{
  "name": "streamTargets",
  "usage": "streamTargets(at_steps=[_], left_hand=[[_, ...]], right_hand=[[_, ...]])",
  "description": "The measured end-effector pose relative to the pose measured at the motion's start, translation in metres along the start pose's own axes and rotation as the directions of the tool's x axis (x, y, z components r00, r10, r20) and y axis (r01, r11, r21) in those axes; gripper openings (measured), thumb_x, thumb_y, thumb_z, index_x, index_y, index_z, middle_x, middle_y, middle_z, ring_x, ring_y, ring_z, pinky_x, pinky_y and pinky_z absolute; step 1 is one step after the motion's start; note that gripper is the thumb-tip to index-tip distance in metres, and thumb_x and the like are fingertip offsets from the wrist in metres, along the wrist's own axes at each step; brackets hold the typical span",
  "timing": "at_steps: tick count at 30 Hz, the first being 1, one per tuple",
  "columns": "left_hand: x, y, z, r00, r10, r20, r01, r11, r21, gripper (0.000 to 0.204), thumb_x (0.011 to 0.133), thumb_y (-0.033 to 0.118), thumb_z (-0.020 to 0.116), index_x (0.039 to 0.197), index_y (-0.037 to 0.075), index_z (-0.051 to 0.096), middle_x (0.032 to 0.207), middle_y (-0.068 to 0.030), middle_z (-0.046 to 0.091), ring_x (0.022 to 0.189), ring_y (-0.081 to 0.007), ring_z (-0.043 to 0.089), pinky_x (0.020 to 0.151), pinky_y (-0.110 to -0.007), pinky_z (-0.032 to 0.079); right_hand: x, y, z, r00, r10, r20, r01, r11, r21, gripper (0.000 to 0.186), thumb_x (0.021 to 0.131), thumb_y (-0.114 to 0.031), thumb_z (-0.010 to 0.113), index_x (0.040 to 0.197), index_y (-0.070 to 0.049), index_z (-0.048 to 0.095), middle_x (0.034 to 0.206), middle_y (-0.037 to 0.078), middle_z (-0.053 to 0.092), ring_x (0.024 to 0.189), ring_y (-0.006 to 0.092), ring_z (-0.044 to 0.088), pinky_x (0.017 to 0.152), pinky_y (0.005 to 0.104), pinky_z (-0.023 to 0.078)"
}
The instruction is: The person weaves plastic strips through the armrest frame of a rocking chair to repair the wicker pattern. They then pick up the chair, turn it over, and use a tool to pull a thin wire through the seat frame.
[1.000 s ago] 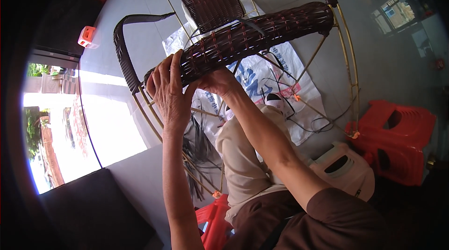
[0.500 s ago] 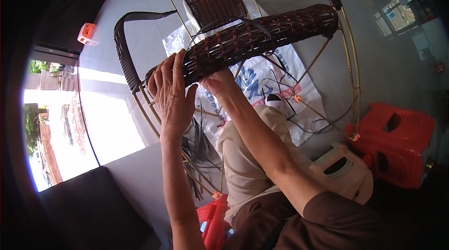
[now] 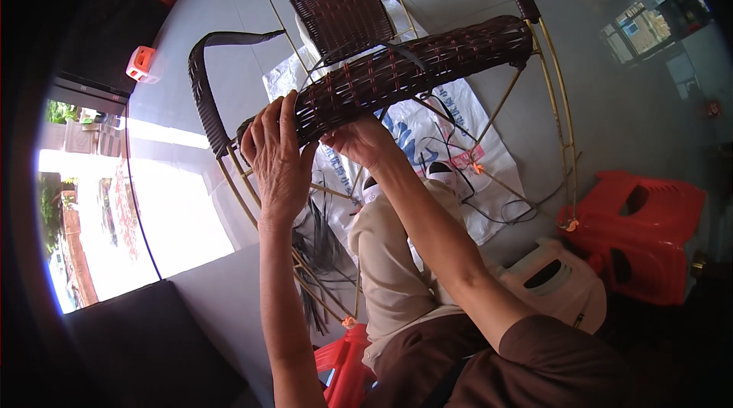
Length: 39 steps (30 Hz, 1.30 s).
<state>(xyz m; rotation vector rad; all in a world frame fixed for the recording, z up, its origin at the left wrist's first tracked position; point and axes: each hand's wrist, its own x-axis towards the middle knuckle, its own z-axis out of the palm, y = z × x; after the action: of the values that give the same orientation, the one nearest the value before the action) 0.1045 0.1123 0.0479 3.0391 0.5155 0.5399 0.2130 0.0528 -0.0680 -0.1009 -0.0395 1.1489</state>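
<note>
A chair with a thin gold-coloured metal frame stands before me, its woven seat (image 3: 397, 76) of dark brown strips with reddish ones crossing them. My left hand (image 3: 276, 150) grips the seat's near left end, fingers over the top and thumb at the near side. Just right of it, my right hand (image 3: 362, 141) reaches under the seat's front edge with bent fingers. What those fingers hold, if anything, is hidden. A loose dark strip (image 3: 408, 53) arches above the seat. Farther back is the chair's woven backrest (image 3: 340, 7).
A white printed sheet (image 3: 496, 198) lies on the floor under the chair. Loose dark strips (image 3: 317, 244) hang by the left legs. Red plastic stools (image 3: 649, 225) and a beige stool (image 3: 550, 278) stand right. A red-and-white box (image 3: 141, 64) is at far left.
The chair appears slightly lower and farther left in view. My right hand has shifted a little under the seat edge, fingers more bent. The left hand keeps its place on the seat.
</note>
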Motion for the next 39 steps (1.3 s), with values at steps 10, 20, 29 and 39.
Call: streamTargets(at_steps=[10, 20, 29, 39], left_hand=[[0.0, 0.001, 0.0, 1.0, 0.022, 0.004, -0.022, 1.0, -0.004, 0.069, 0.07, 0.014, 0.063, 0.13, 0.01, 0.028, 0.122, -0.0095, 0.038, 0.114, -0.0252, 0.035, 0.097, -0.04, 0.02], [-0.005, -0.004, 0.003, 0.995, -0.014, -0.098, 0.006, 0.996, -0.09, 0.064, 0.067, 0.015, 0.066, 0.122, 0.004, 0.035, 0.116, -0.0112, 0.044, 0.113, -0.0268, 0.038, 0.097, -0.041, 0.023], [0.004, 0.006, -0.011, 0.998, 0.028, -0.061, -0.038, 0.983, -0.177, 0.066, 0.063, 0.007, 0.065, 0.122, 0.006, 0.036, 0.117, -0.0124, 0.044, 0.114, -0.0275, 0.038, 0.098, -0.042, 0.022], [0.007, -0.087, -0.029, 0.914, -0.336, -0.228, -0.07, 0.424, -0.903, 0.039, 0.077, 0.012, 0.053, 0.115, 0.004, 0.048, 0.113, -0.011, 0.051, 0.096, -0.0203, 0.054, 0.081, -0.031, 0.044]], right_hand=[[-0.044, 0.004, 0.012, 0.994, -0.062, -0.087, 0.055, 0.995, -0.084, 0.029, 0.084, -0.025, 0.05, 0.107, -0.007, 0.053, 0.106, 0.01, 0.054, 0.097, 0.0205, 0.05, 0.086, 0.0387, 0.041], [-0.098, -0.063, 0.134, 0.56, -0.571, 0.601, 0.29, -0.545, -0.787, 0.032, 0.073, 0.001, 0.059, 0.103, -0.003, 0.052, 0.083, 0.01, 0.053, 0.076, 0.0216, 0.054, 0.067, 0.0293, 0.044], [-0.033, -0.113, 0.134, 0.73, -0.416, 0.542, 0.073, -0.74, -0.668, 0.011, 0.071, -0.014, 0.062, 0.075, -0.004, 0.063, 0.07, 0.012, 0.062, 0.066, 0.0287, 0.061, 0.06, 0.0349, 0.048], [-0.189, -0.207, 0.189, 0.956, -0.163, 0.245, 0.062, -0.702, -0.71, 0.027, 0.078, -0.028, 0.057, 0.089, -0.004, 0.063, 0.069, 0.011, 0.06, 0.067, 0.0221, 0.057, 0.066, 0.03, 0.044]])
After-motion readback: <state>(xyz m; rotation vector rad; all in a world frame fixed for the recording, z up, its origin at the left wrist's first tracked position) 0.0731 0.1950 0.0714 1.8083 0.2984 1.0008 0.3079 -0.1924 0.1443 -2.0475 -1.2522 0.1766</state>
